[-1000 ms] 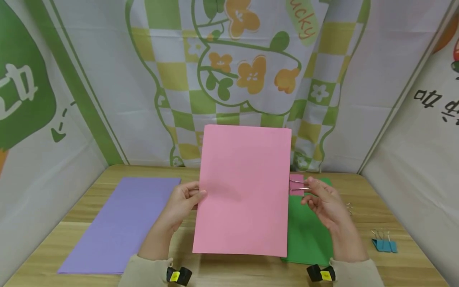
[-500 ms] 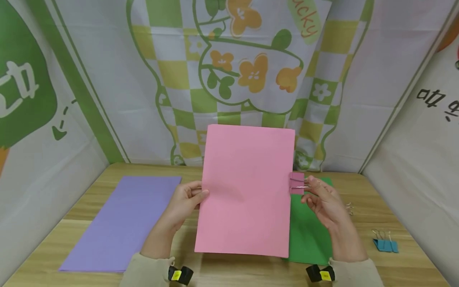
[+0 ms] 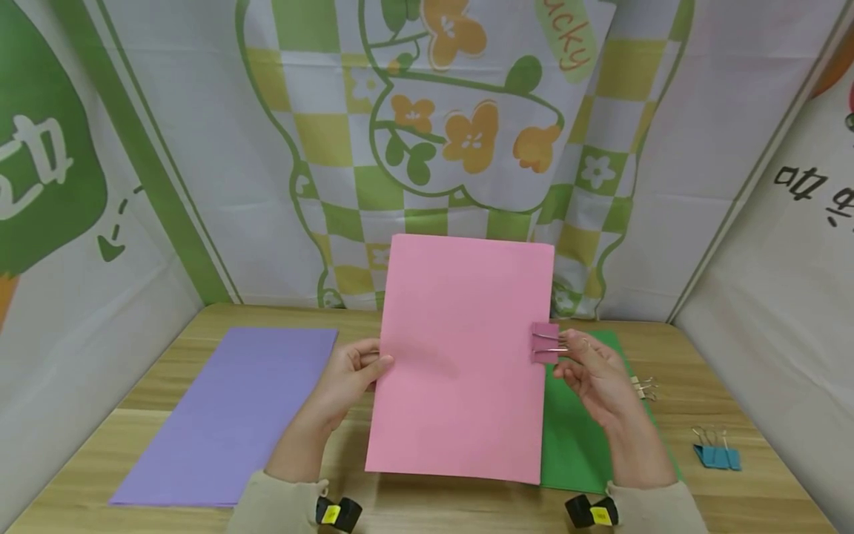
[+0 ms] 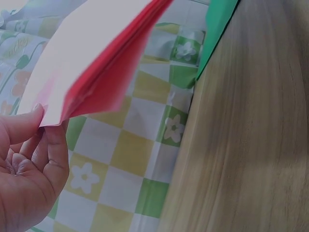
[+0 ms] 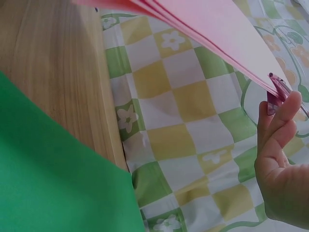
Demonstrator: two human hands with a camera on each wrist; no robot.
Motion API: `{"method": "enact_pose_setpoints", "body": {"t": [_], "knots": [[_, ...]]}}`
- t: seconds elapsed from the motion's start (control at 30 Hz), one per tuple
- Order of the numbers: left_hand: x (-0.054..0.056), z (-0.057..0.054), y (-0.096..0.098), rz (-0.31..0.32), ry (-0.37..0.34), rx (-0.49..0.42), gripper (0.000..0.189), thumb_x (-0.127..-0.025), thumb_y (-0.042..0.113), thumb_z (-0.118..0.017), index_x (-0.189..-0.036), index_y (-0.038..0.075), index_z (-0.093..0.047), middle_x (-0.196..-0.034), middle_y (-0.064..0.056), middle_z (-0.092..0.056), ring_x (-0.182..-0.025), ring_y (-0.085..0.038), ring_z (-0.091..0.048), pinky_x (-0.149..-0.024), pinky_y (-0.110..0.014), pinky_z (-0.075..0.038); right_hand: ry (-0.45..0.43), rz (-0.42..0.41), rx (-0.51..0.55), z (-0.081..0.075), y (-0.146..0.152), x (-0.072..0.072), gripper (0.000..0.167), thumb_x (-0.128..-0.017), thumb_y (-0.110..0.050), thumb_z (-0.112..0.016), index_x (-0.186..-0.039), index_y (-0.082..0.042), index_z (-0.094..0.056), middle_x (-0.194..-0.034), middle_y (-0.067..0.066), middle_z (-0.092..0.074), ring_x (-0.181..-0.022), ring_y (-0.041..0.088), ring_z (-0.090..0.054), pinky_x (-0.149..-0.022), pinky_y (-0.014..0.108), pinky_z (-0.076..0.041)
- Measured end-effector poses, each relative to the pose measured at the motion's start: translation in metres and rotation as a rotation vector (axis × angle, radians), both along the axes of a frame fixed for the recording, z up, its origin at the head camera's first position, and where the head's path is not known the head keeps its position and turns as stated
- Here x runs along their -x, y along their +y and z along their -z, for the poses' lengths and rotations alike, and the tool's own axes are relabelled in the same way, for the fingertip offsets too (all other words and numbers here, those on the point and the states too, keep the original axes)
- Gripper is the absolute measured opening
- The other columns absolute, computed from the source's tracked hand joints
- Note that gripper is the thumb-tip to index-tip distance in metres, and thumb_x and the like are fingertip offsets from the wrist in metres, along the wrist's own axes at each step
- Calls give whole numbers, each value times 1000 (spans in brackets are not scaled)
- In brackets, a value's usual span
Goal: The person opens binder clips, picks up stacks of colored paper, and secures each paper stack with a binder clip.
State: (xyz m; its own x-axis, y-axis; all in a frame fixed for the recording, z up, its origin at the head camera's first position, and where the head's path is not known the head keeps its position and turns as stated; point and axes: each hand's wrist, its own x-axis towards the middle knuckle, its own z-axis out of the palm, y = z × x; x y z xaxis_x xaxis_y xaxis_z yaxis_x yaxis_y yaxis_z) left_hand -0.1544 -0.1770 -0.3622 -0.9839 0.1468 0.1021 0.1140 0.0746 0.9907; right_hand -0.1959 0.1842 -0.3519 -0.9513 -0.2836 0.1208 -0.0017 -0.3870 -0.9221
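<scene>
A stack of pink paper (image 3: 460, 356) is held upright above the table, several layers showing along its edge in both wrist views. My left hand (image 3: 353, 374) pinches its left edge, thumb (image 4: 29, 123) in front and fingers behind. At the right edge, my right hand (image 3: 594, 371) pinches the wire handles of a pink binder clip (image 3: 545, 343). The clip overlaps the paper's edge. In the right wrist view the clip (image 5: 274, 99) straddles the layered edge at the sheets' side. Behind the right hand lies green paper (image 3: 577, 437), partly hidden.
Purple paper (image 3: 230, 415) lies on the wooden table (image 3: 333, 512) at the left. A blue binder clip (image 3: 717, 456) sits at the right, and a pale yellow binder clip (image 3: 640, 387) is at the green paper's right edge. Printed cloth (image 3: 467, 185) hangs behind the table.
The pink binder clip has moved left from beside the paper onto its right edge, with the right hand. The pink paper and left hand have shifted slightly right.
</scene>
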Motion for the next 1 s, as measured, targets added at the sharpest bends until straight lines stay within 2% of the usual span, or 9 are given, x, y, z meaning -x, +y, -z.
{"method": "enact_pose_setpoints", "body": {"t": [0.2, 0.43, 0.7, 0.77, 1.0], "knots": [[1, 1, 1, 5, 1, -6, 35, -101, 4, -53, -132, -12, -54, -113, -28, -70, -83, -8, -71, -77, -26, -59, 11, 0, -6, 1, -1, 0, 25, -106, -19, -47, -101, -19, -71, -86, -5, -72, -64, 4, -67, -64, 12, -54], [1, 2, 3, -19, -9, -6, 33, -100, 2, -54, -130, -13, -56, -112, -28, -71, -82, -7, -71, -76, -25, -59, -15, 35, -22, 1, -4, 0, 24, -105, -20, -48, -98, -21, -70, -83, -6, -70, -62, 4, -65, -63, 12, -53], [0, 3, 5, -35, -18, -9, 32, -99, 1, -55, -129, -12, -57, -111, -26, -71, -81, -7, -71, -76, -25, -60, 24, 98, -59, 2, -8, 1, 27, -105, -22, -50, -91, -22, -73, -79, -11, -67, -48, 0, -45, -49, 12, -35], [0, 3, 5, -36, -23, -11, 33, -100, 1, -55, -129, -12, -57, -111, -26, -71, -81, -7, -71, -76, -25, -60, 19, 99, -57, 2, -8, 1, 26, -105, -22, -50, -91, -23, -72, -83, -12, -67, -48, 0, -44, -49, 12, -35], [1, 3, 7, -36, -26, -6, 33, -100, 2, -55, -131, -10, -57, -113, -25, -71, -83, -8, -72, -77, -27, -60, -21, 87, -45, -1, -6, -1, 23, -104, -23, -53, -92, -23, -72, -84, -12, -65, -50, 1, -49, -50, 12, -38]]}}
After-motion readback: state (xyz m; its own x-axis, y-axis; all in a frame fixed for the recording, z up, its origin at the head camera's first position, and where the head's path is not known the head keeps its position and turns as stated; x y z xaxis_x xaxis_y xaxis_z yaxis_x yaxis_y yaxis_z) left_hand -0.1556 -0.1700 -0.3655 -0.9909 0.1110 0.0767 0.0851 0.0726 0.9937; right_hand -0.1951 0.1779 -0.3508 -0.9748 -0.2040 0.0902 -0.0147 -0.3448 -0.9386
